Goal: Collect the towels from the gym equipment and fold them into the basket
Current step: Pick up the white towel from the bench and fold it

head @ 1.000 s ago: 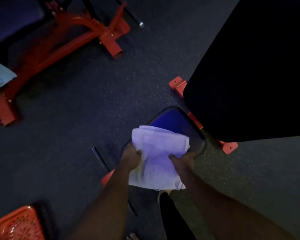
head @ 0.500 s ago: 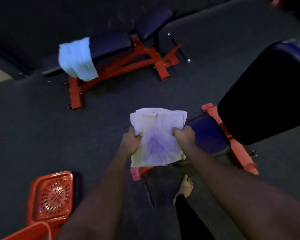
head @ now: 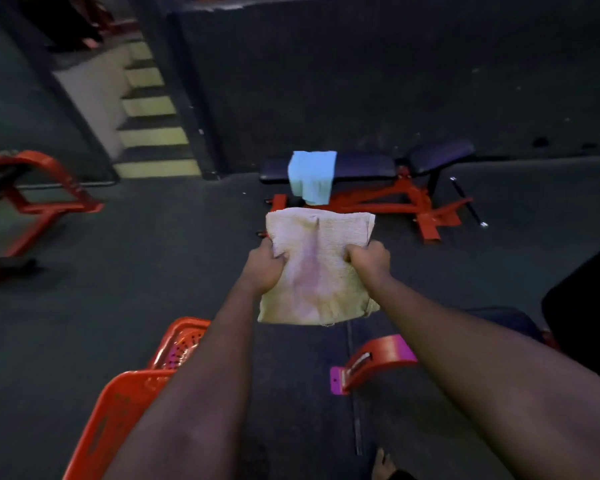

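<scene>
The single view comes from the person's head; it looks forward and down along both forearms, which enter from the bottom edge. The left hand [head: 264, 268] and the right hand [head: 368, 261] grip the beige towel [head: 317, 271] near the middle of the picture, close to the lens. Farther beyond the grip stands a bench [head: 361, 166] with a blue towel [head: 312, 174] on it; below the grip and to its left, very near the camera, is the orange basket [head: 111, 420]; a bare foot [head: 383, 462] shows at the bottom edge.
</scene>
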